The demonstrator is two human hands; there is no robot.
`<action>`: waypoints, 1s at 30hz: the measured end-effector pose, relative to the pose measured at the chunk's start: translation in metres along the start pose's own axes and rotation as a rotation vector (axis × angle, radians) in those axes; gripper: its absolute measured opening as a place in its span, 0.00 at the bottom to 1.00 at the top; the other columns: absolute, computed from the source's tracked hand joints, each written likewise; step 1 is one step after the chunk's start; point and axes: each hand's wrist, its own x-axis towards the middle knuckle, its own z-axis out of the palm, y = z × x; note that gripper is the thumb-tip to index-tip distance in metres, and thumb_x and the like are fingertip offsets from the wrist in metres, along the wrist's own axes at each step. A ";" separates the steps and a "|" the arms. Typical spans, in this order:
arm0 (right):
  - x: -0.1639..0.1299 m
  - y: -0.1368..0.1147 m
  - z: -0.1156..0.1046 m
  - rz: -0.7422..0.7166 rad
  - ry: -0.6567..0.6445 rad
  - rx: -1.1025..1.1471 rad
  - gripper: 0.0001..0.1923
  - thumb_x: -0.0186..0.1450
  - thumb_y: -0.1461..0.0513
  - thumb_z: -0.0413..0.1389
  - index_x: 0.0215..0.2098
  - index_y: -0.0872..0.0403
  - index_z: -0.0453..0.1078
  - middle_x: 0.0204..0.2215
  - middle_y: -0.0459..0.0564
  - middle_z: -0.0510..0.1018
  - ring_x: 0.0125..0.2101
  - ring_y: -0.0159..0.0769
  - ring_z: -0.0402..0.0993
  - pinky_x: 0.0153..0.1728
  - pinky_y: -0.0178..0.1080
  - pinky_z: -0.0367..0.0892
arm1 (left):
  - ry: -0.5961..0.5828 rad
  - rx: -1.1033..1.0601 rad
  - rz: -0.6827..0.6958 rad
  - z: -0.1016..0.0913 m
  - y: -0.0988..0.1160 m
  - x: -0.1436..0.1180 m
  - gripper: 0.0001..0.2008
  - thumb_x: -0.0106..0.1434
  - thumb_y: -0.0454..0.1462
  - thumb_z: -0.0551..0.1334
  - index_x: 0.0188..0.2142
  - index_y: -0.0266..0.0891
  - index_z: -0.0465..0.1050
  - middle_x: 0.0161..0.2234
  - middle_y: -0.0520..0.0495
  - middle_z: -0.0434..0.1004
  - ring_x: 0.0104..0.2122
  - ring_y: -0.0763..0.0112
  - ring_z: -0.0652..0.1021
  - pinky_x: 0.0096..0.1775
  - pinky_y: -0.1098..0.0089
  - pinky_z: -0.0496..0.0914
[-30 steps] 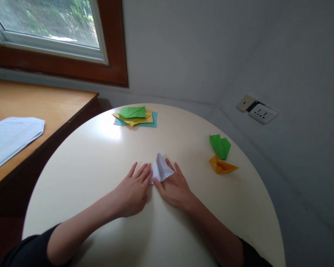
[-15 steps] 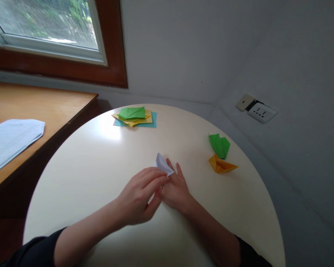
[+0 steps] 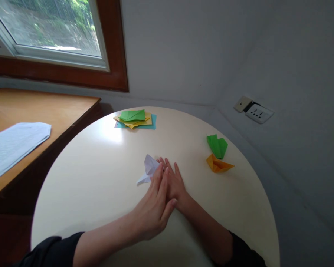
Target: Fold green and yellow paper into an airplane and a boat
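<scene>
A folded white paper stands on the round table near its middle, with one creased flap upright and a narrow point lying to the left. My left hand reaches over it from the front, fingers stretched out and fingertips at the paper's right edge. Flat on the tabletop, with fingers spread, my right hand is just right of the paper. Part of the right hand and the paper's right side are hidden behind the left fingers, so I cannot tell whether the right hand touches the paper.
A folded orange paper boat and a folded green paper lie at the table's right side. Several coloured papers are stacked at the far edge. White sheets rest on the wooden desk at left. A wall socket is at right.
My left hand has straightened its fingers and no longer pinches the raised white flap. More of the paper now shows, left of the hands. My right hand stays on the table.
</scene>
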 end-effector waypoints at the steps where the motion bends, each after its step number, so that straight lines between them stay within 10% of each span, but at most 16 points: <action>1: 0.000 -0.001 -0.002 0.003 -0.029 0.000 0.28 0.67 0.55 0.42 0.64 0.52 0.46 0.64 0.52 0.46 0.64 0.44 0.39 0.60 0.57 0.43 | 0.010 -0.002 -0.009 0.000 0.001 0.000 0.36 0.66 0.39 0.46 0.62 0.40 0.16 0.65 0.38 0.20 0.63 0.53 0.35 0.59 0.46 0.50; 21: 0.000 0.002 0.005 -0.008 -0.067 -0.013 0.32 0.67 0.51 0.38 0.65 0.53 0.38 0.65 0.53 0.41 0.64 0.43 0.33 0.60 0.55 0.35 | 0.095 -0.121 -0.066 0.007 -0.008 0.004 0.36 0.66 0.36 0.47 0.62 0.42 0.18 0.65 0.36 0.24 0.62 0.53 0.31 0.58 0.41 0.41; 30: -0.007 -0.005 -0.014 -0.021 -0.124 0.009 0.32 0.66 0.52 0.41 0.65 0.53 0.39 0.65 0.53 0.38 0.64 0.45 0.29 0.60 0.56 0.33 | 0.194 -0.340 -0.131 0.009 -0.016 0.002 0.32 0.67 0.39 0.45 0.63 0.47 0.23 0.66 0.39 0.29 0.63 0.58 0.48 0.60 0.49 0.51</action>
